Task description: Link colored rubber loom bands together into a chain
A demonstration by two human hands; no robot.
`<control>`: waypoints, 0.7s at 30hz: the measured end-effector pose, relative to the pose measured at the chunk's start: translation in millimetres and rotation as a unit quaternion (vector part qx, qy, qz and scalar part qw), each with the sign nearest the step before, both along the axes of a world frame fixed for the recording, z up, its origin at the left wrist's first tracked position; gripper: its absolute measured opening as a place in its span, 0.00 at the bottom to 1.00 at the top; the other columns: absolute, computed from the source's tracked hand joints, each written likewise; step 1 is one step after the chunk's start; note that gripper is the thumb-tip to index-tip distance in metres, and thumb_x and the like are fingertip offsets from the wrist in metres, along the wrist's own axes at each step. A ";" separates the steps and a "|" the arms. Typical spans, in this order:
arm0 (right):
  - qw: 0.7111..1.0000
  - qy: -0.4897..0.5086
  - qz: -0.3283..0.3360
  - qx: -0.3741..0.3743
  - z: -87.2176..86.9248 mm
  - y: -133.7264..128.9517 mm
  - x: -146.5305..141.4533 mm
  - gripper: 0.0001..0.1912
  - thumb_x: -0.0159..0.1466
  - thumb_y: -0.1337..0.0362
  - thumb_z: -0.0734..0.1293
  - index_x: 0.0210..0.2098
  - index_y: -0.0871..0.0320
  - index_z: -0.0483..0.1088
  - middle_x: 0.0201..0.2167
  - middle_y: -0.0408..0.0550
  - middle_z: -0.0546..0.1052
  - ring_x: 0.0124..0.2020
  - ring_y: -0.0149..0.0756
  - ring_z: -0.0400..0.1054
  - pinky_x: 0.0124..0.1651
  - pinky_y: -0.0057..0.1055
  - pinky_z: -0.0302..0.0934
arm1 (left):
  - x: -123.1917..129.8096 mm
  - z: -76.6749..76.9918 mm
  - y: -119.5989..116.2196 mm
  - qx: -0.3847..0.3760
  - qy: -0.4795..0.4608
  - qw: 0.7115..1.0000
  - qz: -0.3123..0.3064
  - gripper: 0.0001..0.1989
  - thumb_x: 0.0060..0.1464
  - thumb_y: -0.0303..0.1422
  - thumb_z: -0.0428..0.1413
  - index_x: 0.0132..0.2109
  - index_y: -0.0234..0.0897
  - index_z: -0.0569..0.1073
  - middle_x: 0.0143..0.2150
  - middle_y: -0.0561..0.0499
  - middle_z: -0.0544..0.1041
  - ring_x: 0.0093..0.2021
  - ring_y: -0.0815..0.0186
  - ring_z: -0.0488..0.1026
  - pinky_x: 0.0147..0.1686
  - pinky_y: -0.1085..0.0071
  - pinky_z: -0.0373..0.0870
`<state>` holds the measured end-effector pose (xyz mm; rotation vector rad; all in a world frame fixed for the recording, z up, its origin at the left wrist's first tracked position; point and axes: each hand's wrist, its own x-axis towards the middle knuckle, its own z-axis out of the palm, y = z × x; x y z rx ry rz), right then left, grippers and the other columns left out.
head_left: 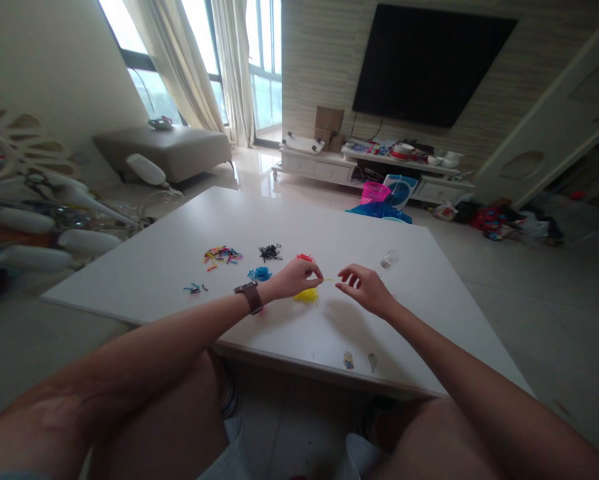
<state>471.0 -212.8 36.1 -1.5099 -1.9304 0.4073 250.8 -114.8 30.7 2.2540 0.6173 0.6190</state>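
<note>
My left hand (297, 278), with a watch (252, 297) at its wrist, pinches a small yellow strip (329, 280) between thumb and fingertips, above the white table (289, 220). The strip points toward my right hand (367, 289), whose thumb and fingers are parted and curved near its free end; whether they touch it I cannot tell. Just below my left hand lies a yellow pile (307, 296); a red pile (305, 257) shows behind that hand. Farther left are a blue pile (260, 274), a black pile (269, 253) and a multicoloured pile (222, 255). Two small flat pieces (348, 361) lie by the table's near edge.
</note>
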 end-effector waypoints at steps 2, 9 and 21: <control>1.000 -0.005 0.013 0.002 -0.5 -0.9 -3.9 0.08 0.62 0.60 0.70 0.39 0.58 0.73 0.32 0.46 0.77 0.27 0.32 0.70 0.31 0.29 0.64 | 1.4 1.3 -2.7 -0.006 0.003 1.000 -0.005 0.09 0.54 0.35 0.58 0.35 0.33 0.80 0.21 0.58 0.59 0.23 0.72 0.53 0.27 0.72 0.50; 0.999 -0.029 0.024 0.016 5.1 -1.9 -11.1 0.05 0.64 0.65 0.66 0.32 0.57 0.73 0.28 0.44 0.76 0.27 0.32 0.69 0.31 0.28 0.62 | 4.3 7.2 -9.0 -0.008 0.000 1.000 -0.021 0.09 0.55 0.34 0.57 0.35 0.33 0.80 0.22 0.57 0.61 0.23 0.72 0.54 0.26 0.72 0.50; 0.974 0.199 -0.033 -0.104 -1.5 3.5 -18.8 0.06 0.58 0.63 0.67 0.29 0.60 0.71 0.21 0.43 0.74 0.23 0.32 0.69 0.26 0.27 0.60 | 4.7 5.6 -10.5 0.020 0.016 0.999 -0.038 0.07 0.53 0.32 0.57 0.34 0.33 0.78 0.23 0.56 0.64 0.24 0.72 0.58 0.27 0.74 0.54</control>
